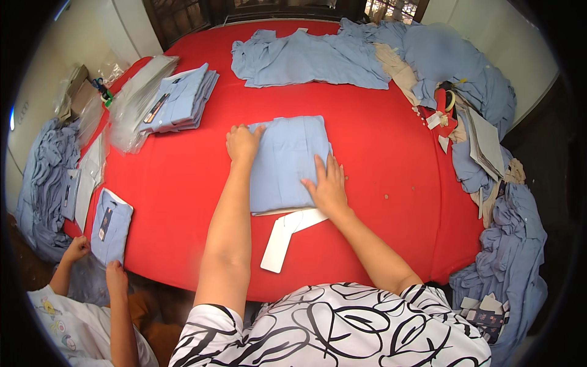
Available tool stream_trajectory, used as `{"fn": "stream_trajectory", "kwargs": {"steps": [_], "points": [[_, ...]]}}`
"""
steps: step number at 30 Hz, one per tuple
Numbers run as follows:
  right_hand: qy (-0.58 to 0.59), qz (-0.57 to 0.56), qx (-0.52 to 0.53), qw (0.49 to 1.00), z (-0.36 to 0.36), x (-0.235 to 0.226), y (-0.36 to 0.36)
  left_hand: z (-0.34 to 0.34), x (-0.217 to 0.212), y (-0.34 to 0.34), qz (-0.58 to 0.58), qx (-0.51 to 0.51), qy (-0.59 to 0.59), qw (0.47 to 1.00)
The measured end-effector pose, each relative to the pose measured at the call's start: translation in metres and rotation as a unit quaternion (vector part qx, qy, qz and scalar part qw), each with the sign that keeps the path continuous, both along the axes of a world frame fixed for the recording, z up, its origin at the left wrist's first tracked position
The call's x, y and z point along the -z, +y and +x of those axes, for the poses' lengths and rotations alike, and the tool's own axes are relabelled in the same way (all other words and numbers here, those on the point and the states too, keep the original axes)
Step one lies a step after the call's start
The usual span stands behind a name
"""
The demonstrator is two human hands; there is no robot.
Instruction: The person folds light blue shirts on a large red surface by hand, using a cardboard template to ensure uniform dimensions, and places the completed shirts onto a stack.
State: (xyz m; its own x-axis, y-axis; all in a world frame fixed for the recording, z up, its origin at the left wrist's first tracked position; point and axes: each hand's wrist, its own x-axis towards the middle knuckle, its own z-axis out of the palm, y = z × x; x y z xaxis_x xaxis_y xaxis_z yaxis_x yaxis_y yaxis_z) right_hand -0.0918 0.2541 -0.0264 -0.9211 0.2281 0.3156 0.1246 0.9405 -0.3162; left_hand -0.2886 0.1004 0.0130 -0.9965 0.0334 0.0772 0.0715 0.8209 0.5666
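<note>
A folded light-blue shirt point(284, 165) lies in front of me on the red tablecloth. My left hand point(243, 144) rests at its upper left edge, thumb over the fabric and fingers apart beside it. Along the shirt's right side, my right hand point(327, 186) lies with its fingers spread, pressing on the cloth. Below the shirt's near edge are white card tags point(279, 246) set at an angle, one reaching under my right wrist. Neither hand grips anything that I can see.
A stack of folded shirts point(183, 101) stands beside clear plastic bags point(136, 107). At left, another person's hands point(76, 249) are by a folded tagged shirt point(112, 225). An unfolded shirt point(309, 58) lies at the back. Piled shirts point(510, 229) and white sheets point(485, 144) line the right.
</note>
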Motion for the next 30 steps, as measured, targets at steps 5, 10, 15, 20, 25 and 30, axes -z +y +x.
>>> {"fn": "stream_trajectory", "kwargs": {"steps": [5,10,15,20,25,30], "points": [[0.036,-0.047,-0.013,0.998,0.005,0.011,0.009,-0.017,-0.003,0.008,0.203,0.006,-0.143,0.969],[0.018,-0.168,-0.022,0.985,0.006,-0.003,0.005,-0.027,0.058,-0.023,0.370,-0.050,-0.152,0.915],[-0.082,-0.247,0.078,0.962,0.047,-0.029,0.035,0.032,0.009,-0.042,0.277,0.034,-0.141,0.950],[-0.129,-0.244,0.068,0.959,0.068,-0.018,0.040,0.133,0.001,-0.074,0.028,0.093,-0.099,0.990],[-0.091,-0.190,0.055,0.976,0.066,-0.013,0.042,0.174,0.016,-0.080,0.035,0.074,-0.030,0.996],[-0.105,-0.147,0.079,0.980,0.066,-0.030,0.026,0.193,0.020,-0.078,-0.034,0.067,0.001,0.997]]}}
